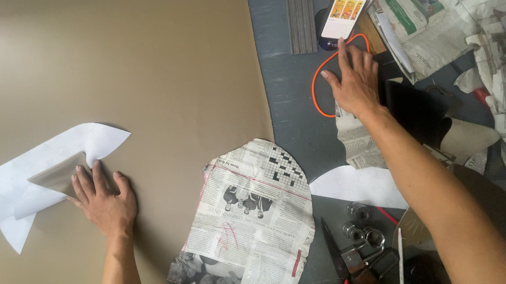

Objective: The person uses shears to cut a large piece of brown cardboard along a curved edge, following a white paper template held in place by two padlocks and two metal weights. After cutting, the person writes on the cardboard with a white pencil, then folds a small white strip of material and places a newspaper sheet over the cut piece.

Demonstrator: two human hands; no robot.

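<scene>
My left hand [103, 199] lies flat, fingers spread, on a large tan sheet [161, 77], its fingertips on the folded-over corner of a white paper cut-out [44, 166]. My right hand [355, 82] reaches far forward with fingers apart, the index fingertip touching the lower edge of a lit smartphone [348, 4] that leans upright. An orange cable [315, 91] loops beside that hand. A rounded newspaper pattern piece [249, 224] lies between my arms on the tan sheet's edge.
Crumpled newspapers [461, 12] pile up at the far right. A ribbed grey strip [301, 16] lies beside the phone. Scissors [339, 256], metal cylinders [363, 226] and a white pencil [400, 261] sit near my right forearm. Dark material [415, 108] and another white paper [355, 185] lie there too.
</scene>
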